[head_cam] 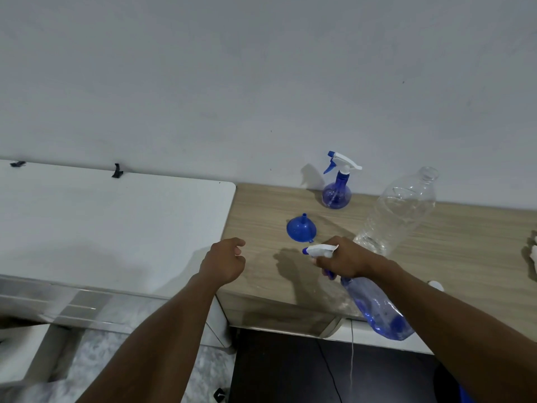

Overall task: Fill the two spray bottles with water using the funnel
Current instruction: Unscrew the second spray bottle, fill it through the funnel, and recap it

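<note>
My right hand (344, 261) grips the white-and-blue spray head of a blue translucent spray bottle (377, 309), which is tilted with its base toward me over the wooden table's front edge. My left hand (225, 263) hovers beside it at the table's left edge, fingers loosely curled and holding nothing. A blue funnel (300, 229) lies mouth-down on the wood just beyond my hands. A second, round-bodied blue spray bottle (337, 193) stands upright by the wall with its sprayer on. A large clear plastic water bottle (398, 213), uncapped and partly filled, stands to the right.
The wooden table (465, 242) abuts a white table (101, 222) on the left. Two black clips (117, 171) sit at the white table's back edge. White crumpled paper (533, 254) lies at the far right, and a small white cap (436, 285) near my right forearm.
</note>
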`<state>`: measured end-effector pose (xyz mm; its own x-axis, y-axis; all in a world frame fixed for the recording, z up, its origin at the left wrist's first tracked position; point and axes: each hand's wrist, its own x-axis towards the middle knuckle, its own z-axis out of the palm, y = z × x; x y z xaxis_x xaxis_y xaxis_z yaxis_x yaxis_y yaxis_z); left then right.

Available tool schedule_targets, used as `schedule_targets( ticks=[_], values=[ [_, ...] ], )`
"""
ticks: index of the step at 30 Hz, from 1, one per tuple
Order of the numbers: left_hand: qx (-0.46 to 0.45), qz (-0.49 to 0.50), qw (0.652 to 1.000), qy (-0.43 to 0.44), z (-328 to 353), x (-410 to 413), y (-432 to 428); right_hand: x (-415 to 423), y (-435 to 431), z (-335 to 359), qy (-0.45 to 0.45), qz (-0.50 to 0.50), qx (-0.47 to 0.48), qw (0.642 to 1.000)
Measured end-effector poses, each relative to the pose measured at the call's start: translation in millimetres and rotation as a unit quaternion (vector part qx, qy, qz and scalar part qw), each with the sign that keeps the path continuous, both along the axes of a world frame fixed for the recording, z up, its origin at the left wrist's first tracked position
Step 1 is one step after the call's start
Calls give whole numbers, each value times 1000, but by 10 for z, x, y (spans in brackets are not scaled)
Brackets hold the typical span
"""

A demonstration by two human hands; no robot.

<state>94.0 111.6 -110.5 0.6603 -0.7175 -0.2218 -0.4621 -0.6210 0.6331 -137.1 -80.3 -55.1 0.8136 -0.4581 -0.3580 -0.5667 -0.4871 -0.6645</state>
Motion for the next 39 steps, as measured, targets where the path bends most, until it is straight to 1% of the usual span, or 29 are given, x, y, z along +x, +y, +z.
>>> schedule_targets(
  ticks=[3, 7, 10, 13, 15, 18, 21, 24, 27, 32, 39],
  values=[
    [-3, -10, 1000, 1, 14, -18, -34, -12, -15, -7, -14, -20, 2, 1000],
    [-1, -16, 1000, 1, 26, -33, -62, -19, -36, -7, 10, 13, -3, 1000],
    [0, -15, 1000, 9, 26, -46, -75, -31, -35, -12, 14, -15, 10, 1000],
    [-3, -15, 1000, 10, 39, -37, -85, -24, -9, 45, 9, 12, 6, 1000],
    [-6, -15, 1000, 7, 43, -16, -93, -10, -19, 112, -28, 4, 18, 999],
    [-15, -9, 1000, -2, 77, 18, -114, 32, -49, 291, -125, -61, 36, 990],
    [-27, -6, 1000, -13, 136, 47, -156, 118, -129, 521, -204, -93, -16, 974],
    [-33, 3, 999, -14, 204, 84, -199, 254, -222, 783, -220, -95, -91, 967],
    [-36, 5, 999, -21, 253, 121, -240, 434, -298, 1028, -238, -87, -126, 959],
    [-39, 7, 999, -28, 320, 174, -328, 868, -548, 1200, -242, -93, -191, 947],
    [-33, 3, 999, -28, 339, 251, -469, 1367, -815, 1016, -202, -103, -236, 945]
  ],
)
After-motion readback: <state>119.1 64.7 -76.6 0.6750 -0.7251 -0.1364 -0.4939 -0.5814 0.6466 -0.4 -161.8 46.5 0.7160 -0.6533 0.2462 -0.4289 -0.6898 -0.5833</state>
